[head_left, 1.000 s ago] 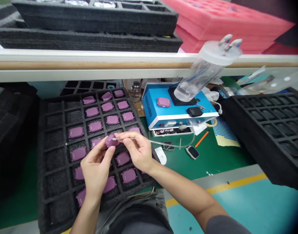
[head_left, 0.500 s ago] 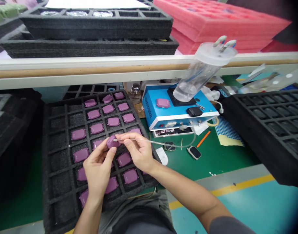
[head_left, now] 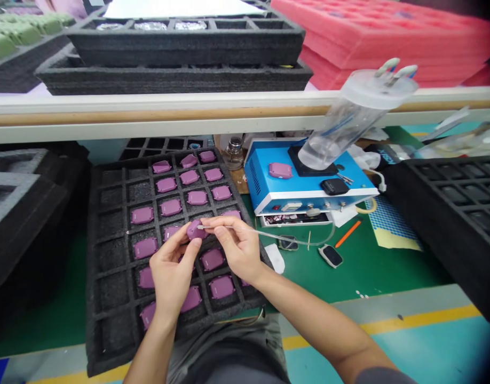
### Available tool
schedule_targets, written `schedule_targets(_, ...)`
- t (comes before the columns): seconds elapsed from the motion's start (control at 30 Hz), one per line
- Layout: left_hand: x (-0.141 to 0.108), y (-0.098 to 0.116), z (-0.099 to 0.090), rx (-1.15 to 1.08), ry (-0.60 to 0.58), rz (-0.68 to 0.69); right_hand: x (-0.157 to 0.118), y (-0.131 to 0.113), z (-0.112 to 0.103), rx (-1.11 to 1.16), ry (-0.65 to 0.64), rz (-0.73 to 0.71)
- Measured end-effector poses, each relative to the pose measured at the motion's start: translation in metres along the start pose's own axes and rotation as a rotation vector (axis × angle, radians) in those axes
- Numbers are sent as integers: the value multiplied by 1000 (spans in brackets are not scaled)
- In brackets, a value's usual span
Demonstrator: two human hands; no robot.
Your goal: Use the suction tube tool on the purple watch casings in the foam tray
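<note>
Above a black foam tray holding several purple watch-shaped cases, my left hand pinches one purple case between thumb and fingers. My right hand is closed on a thin suction pen, whose pale tip touches or nearly touches the face of that case. From the pen, a clear tube runs right and curves up to the front of a blue machine. Whether anything sits at the pen's tip is too small to tell.
On the blue machine stand a clear cylinder, a purple case and a black piece. Right of my hands lie two watches and an orange stick. A shelf crosses above; black trays stand at right.
The whole view has shifted, so the tray, machine and hands appear farther right. Both hands keep the same hold on the purple case and the pen.
</note>
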State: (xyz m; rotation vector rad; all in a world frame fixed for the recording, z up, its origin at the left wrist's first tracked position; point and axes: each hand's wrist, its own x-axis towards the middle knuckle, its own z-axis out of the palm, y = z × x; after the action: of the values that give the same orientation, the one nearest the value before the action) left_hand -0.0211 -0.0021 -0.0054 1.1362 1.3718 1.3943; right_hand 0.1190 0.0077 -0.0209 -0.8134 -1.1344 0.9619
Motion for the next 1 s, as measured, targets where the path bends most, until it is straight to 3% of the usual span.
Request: schedule_targets(1.0,0,3,0,11,-12,-17,0,0,1,-3,9,-1)
